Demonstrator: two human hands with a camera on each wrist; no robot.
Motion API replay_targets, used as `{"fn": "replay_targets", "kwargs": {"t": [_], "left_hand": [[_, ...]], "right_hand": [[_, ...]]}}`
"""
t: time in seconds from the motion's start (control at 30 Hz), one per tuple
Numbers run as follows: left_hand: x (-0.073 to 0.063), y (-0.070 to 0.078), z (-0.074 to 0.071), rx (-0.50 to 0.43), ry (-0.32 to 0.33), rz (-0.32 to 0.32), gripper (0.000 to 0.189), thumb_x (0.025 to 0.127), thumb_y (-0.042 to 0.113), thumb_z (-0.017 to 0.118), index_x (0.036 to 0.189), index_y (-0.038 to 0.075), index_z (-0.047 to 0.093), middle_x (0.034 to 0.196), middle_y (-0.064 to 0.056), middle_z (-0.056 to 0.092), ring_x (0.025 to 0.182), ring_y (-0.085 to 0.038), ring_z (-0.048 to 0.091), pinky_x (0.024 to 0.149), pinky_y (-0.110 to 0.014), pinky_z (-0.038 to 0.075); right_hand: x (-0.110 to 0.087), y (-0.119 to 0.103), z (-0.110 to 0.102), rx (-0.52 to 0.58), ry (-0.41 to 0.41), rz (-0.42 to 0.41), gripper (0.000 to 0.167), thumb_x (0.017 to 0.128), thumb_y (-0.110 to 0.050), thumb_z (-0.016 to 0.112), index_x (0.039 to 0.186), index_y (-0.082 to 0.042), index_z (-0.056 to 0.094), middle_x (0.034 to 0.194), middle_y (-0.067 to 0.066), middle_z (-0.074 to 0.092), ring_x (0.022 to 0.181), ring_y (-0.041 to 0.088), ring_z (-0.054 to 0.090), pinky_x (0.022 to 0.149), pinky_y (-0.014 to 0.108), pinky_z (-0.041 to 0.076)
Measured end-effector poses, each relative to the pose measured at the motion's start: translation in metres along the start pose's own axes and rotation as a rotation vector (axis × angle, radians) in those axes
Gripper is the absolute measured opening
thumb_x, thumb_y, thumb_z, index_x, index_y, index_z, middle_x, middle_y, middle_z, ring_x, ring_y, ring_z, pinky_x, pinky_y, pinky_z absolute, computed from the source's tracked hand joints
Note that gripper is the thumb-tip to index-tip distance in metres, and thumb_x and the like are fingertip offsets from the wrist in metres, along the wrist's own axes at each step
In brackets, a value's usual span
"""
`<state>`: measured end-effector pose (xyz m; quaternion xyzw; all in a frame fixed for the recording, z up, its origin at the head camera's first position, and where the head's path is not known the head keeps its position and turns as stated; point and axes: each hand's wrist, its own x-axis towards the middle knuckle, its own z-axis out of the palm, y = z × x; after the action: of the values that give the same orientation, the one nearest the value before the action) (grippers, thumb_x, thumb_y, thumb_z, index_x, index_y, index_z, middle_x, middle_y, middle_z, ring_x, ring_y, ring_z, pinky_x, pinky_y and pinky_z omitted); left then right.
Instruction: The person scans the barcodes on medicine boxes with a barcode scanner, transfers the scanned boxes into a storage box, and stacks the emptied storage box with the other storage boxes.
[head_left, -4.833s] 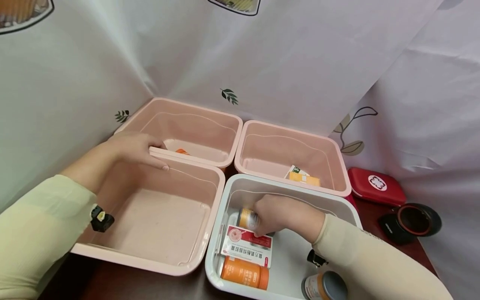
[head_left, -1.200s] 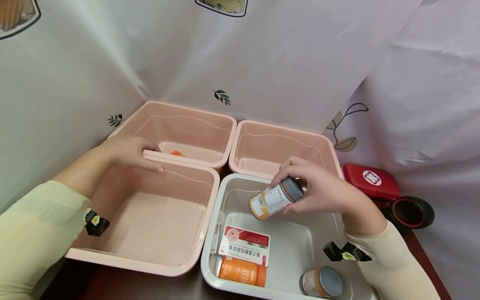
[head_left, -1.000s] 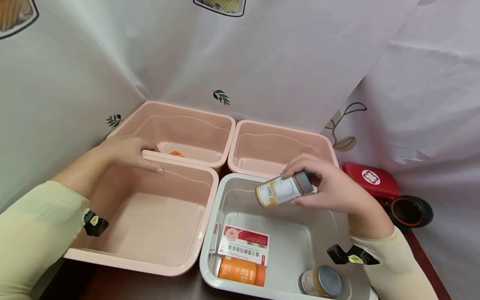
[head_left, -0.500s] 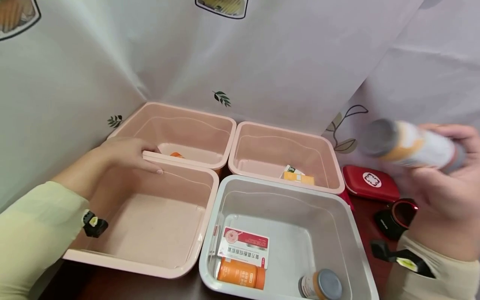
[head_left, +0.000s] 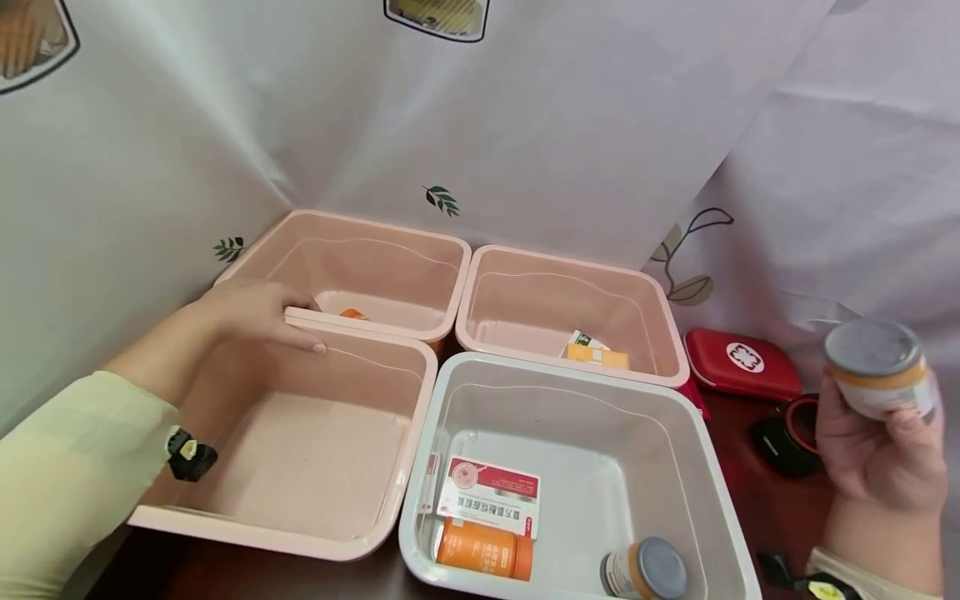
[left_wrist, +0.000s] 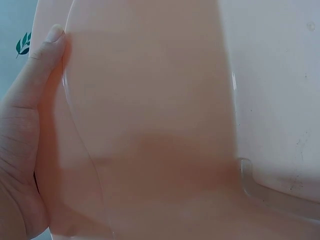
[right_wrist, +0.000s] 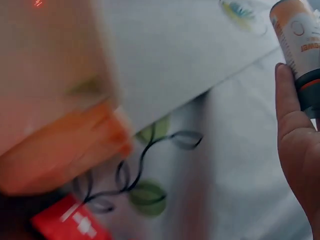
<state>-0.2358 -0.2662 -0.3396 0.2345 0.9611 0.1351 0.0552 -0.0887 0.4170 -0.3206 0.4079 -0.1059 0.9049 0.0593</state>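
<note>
At the right of the head view, my right hand holds a white-and-yellow supplement bottle with a grey end turned toward the head camera. The same bottle shows its printed label in the right wrist view, fingers along its side. My left hand grips the rim of the front-left pink bin, thumb on the inner wall; its fingertips are hidden behind the rim. The grey bin contains a red-and-white medicine box, an orange bottle and another grey-capped bottle.
Two more pink bins stand behind; the back-right bin has a yellow box inside, the back-left bin a small orange item. A red zip case and a black object lie right of the bins.
My right hand has lifted the bottle out of the grey bin, carried it right past the bin's edge and turned its grey end toward the head camera. My left hand stays on the rim.
</note>
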Motion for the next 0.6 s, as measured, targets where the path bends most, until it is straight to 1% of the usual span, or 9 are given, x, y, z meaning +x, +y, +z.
{"fn": "replay_targets", "kwargs": {"t": [0.1,0.17,0.27,0.4,0.53,0.6], "left_hand": [[-0.001,0.000,-0.003,0.025,0.005,-0.008,0.064,0.080,0.063,0.086,0.122,0.016,0.078,0.103,0.006,0.074,0.091,-0.015,0.066,0.085,-0.047,0.051],[-0.001,0.000,-0.003,0.030,0.007,-0.007,0.064,0.080,0.064,0.086,0.121,0.016,0.078,0.103,0.006,0.074,0.091,-0.015,0.066,0.085,-0.047,0.051],[0.000,0.002,-0.002,0.018,0.006,0.002,0.063,0.081,0.064,0.085,0.121,0.016,0.078,0.102,0.006,0.074,0.091,-0.015,0.066,0.086,-0.046,0.051],[0.000,0.004,0.001,-0.003,0.007,-0.001,0.062,0.081,0.064,0.085,0.120,0.016,0.079,0.101,0.007,0.074,0.090,-0.014,0.066,0.086,-0.045,0.051],[-0.001,0.005,0.001,0.003,0.012,-0.006,0.061,0.081,0.064,0.085,0.119,0.017,0.079,0.100,0.008,0.073,0.089,-0.014,0.065,0.086,-0.044,0.051],[-0.002,0.004,0.001,0.011,0.017,-0.005,0.061,0.080,0.065,0.085,0.119,0.018,0.079,0.100,0.008,0.073,0.089,-0.014,0.065,0.085,-0.044,0.050]], "right_hand": [[-0.029,-0.014,-0.025,0.052,0.074,0.062,0.052,0.093,0.018,0.031,0.145,0.019,0.032,0.141,0.049,0.040,0.132,0.071,0.043,0.113,0.067,0.037],[-0.049,-0.023,-0.042,0.071,0.148,0.096,0.053,0.096,0.012,0.031,0.149,0.015,0.034,0.144,0.047,0.042,0.133,0.071,0.044,0.113,0.065,0.039],[-0.074,-0.032,-0.063,0.089,0.242,0.137,0.053,0.101,0.004,0.032,0.153,0.008,0.038,0.147,0.041,0.044,0.135,0.066,0.046,0.113,0.061,0.042],[-0.102,-0.034,-0.082,0.137,0.326,0.152,0.053,0.103,-0.004,0.034,0.156,0.001,0.041,0.149,0.035,0.046,0.137,0.061,0.048,0.114,0.056,0.043],[-0.123,-0.029,-0.091,0.189,0.383,0.124,0.054,0.103,-0.007,0.036,0.156,-0.001,0.043,0.148,0.036,0.049,0.136,0.059,0.050,0.113,0.057,0.044],[-0.131,-0.026,-0.094,0.233,0.415,0.104,0.055,0.102,-0.010,0.037,0.156,-0.003,0.045,0.147,0.037,0.050,0.137,0.057,0.050,0.113,0.057,0.044]]}}
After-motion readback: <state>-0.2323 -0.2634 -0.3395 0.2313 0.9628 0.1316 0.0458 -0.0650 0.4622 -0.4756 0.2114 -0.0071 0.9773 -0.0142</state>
